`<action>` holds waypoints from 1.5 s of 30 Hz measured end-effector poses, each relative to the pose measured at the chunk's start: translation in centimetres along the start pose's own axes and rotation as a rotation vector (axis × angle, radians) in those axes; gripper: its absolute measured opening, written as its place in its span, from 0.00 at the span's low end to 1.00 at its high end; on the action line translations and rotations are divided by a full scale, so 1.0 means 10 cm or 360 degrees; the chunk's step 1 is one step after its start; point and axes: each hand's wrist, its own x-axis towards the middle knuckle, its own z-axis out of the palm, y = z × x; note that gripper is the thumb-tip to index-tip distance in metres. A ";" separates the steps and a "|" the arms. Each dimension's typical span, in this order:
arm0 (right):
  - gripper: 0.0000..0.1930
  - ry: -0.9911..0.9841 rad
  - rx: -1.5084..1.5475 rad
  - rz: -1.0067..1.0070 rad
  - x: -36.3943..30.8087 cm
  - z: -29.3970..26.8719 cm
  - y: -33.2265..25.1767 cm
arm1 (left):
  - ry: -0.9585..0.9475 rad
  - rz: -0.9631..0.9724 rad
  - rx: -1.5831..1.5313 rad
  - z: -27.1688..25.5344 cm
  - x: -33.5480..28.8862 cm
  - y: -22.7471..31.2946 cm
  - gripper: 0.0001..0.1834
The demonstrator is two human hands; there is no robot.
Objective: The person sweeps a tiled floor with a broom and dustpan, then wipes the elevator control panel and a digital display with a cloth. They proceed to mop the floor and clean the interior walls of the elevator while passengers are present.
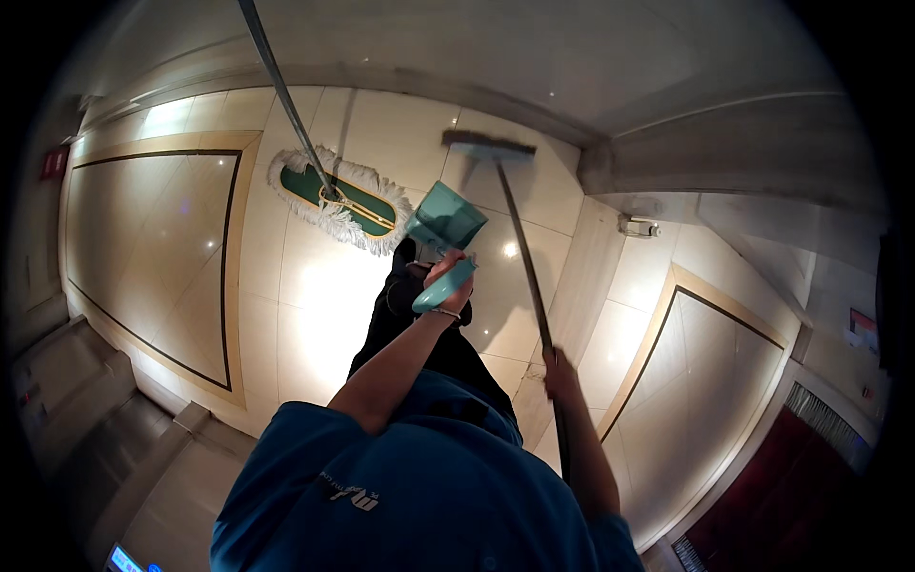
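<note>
My left hand (452,279) is closed round the handle of a teal dustpan (448,218), whose pan hangs over the floor in front of my feet. In my right hand (560,374) is the dark stick of a broom (519,219). The broom's wide head is at the far side, beyond the dustpan and close to the wall; its bristles look blurred. Left of the dustpan lies a dust mop (345,198) with a green top and a white fringe, its grey pole leaning up and away. Neither hand touches the mop.
Pale glossy tiles (257,324) cover the floor, with dark-bordered inlays at left and right. A grey wall (457,57) runs along the far side. To the right are a low stone ledge (583,276) and, further off, a dark red mat (782,486).
</note>
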 end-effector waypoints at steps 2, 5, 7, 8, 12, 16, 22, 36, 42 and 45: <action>0.21 0.0070 -0.0020 -0.0199 0.50 0.00 -0.31 | 0.0046 0.0012 -0.0036 0.01 -0.08 -0.01 0.10; 0.19 0.0092 -0.0272 -0.0178 0.70 0.03 -0.63 | 0.0104 -0.0005 -0.0054 0.01 -0.13 0.02 0.11; 0.18 0.0120 -0.0472 -0.0096 0.76 0.10 -0.60 | 0.0114 -0.0042 0.0069 0.08 -0.13 -0.04 0.12; 0.18 0.0242 -0.0633 -0.0307 1.06 0.17 0.02 | 0.0109 -0.0035 0.0120 0.13 -0.10 -0.04 0.12; 0.17 0.0212 -0.0889 -0.0339 0.22 0.20 0.96 | 0.0255 0.0004 -0.0304 0.41 -0.06 -0.63 0.14; 0.17 -0.0183 -0.0152 0.0320 -1.17 0.00 0.76 | 0.0120 0.0121 0.0026 0.29 -0.01 -0.65 0.14; 0.20 -0.0095 0.0121 0.0495 -1.86 0.22 0.70 | -0.0178 -0.0184 -0.0051 -0.06 0.00 -0.37 0.16; 0.24 0.0281 0.0445 0.0175 -1.77 0.64 0.54 | -0.0088 -0.0027 -0.0209 -0.25 0.53 -0.44 0.15; 0.22 0.0158 0.0486 0.0436 -1.95 1.17 0.50 | -0.0064 -0.0032 -0.0235 -0.17 0.51 -0.55 0.15; 0.22 0.0104 0.0561 0.0485 -2.11 1.32 0.60 | -0.0020 0.0016 -0.0286 -0.14 0.53 -0.65 0.15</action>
